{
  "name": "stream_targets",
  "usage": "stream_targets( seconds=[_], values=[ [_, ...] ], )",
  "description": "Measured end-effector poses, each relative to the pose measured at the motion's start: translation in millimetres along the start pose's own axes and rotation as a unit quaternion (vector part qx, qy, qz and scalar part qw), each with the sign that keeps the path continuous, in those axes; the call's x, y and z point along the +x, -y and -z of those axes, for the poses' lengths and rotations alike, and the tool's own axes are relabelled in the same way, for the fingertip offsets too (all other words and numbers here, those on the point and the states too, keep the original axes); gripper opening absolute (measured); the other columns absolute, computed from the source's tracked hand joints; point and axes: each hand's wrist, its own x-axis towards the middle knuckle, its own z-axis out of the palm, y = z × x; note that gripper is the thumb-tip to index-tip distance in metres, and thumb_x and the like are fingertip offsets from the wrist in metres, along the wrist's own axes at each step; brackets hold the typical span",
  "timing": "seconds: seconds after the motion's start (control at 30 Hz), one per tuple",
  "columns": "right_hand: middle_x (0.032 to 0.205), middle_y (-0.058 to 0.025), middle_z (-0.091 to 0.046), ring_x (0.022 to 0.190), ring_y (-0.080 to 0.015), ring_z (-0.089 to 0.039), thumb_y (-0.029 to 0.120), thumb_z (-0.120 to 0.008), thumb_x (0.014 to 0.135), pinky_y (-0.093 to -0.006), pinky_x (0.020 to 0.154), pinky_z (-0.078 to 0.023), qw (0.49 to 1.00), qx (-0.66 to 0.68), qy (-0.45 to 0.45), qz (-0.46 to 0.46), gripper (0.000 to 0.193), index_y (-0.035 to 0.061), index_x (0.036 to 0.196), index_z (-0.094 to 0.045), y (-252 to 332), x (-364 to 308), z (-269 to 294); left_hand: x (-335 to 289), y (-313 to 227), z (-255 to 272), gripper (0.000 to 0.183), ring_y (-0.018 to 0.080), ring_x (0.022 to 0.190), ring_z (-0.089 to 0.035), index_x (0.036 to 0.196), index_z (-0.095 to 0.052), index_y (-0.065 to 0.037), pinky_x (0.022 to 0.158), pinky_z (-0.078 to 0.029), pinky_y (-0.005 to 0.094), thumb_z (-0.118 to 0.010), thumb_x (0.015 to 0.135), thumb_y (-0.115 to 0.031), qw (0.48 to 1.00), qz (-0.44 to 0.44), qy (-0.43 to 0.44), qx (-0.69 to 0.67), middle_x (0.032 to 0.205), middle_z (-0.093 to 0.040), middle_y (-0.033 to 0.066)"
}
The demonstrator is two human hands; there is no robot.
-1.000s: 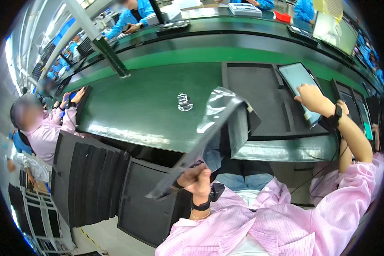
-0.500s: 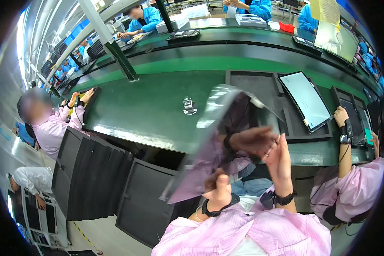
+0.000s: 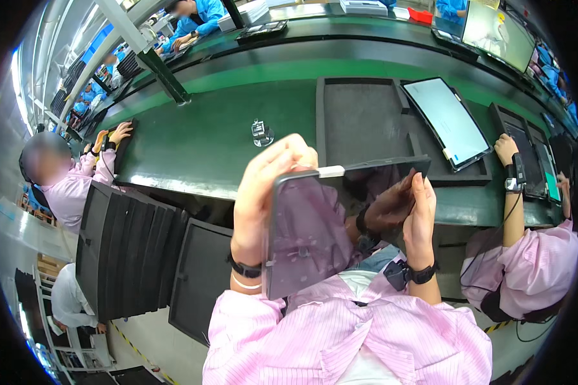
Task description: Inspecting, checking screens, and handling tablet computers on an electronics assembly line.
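A glossy black screen panel (image 3: 315, 234) is held up in front of my chest, tilted, its shiny face mirroring my pink striped clothing and right hand. My left hand (image 3: 266, 170) grips it at the upper left, fingers curled over the top edge and partly hidden behind the panel. At the right end, my right hand (image 3: 420, 221) has its fingers pressed on the edge. A short white tab (image 3: 331, 171) sits on the top edge near my left fingers. Beyond the panel, a black foam tray (image 3: 359, 122) lies on the green table.
A pale-faced screen (image 3: 446, 119) rests slantwise across the tray's right part. A small clear piece with a dark label (image 3: 262, 133) lies left of the tray. Stacked black trays (image 3: 128, 250) stand at lower left. Co-workers sit on both sides; one's hand (image 3: 506, 149) touches another tray.
My left hand has gone from the panel's lower edge up to its upper left. The panel has turned from a steep, blurred slant to a steadier tilt; my right hand stays at its right end.
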Motion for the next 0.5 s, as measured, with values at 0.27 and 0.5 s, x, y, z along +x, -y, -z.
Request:
stream_targets(
  seconds=[0.27,0.5],
  values=[
    [0.094,0.0008,-0.059,0.088,-0.0067,-0.053,0.027,-0.051,0.094,-0.0216,0.078,-0.041,0.998,0.010,0.050,0.025,0.024,0.0049,0.102,-0.058,5,10,1,-3,6,-21,0.029,0.0091,0.057,-0.032,0.065,-0.037,-0.009,0.052,-0.030,0.0248,-0.053,0.085,-0.023,0.991,-0.005,0.042,-0.131,0.060,-0.035,-0.0016],
    [0.076,0.0025,-0.052,0.074,-0.0039,-0.051,0.047,-0.045,0.093,-0.0196,0.066,-0.040,0.984,0.094,-0.011,-0.151,0.039,0.0124,0.076,-0.052,-34,41,-12,6,17,-63,0.030,0.0089,0.048,-0.042,0.068,-0.044,-0.003,0.048,-0.034,0.0199,-0.059,0.086,-0.022,0.969,0.162,0.182,-0.043,0.061,-0.046,0.0041]
  ],
)
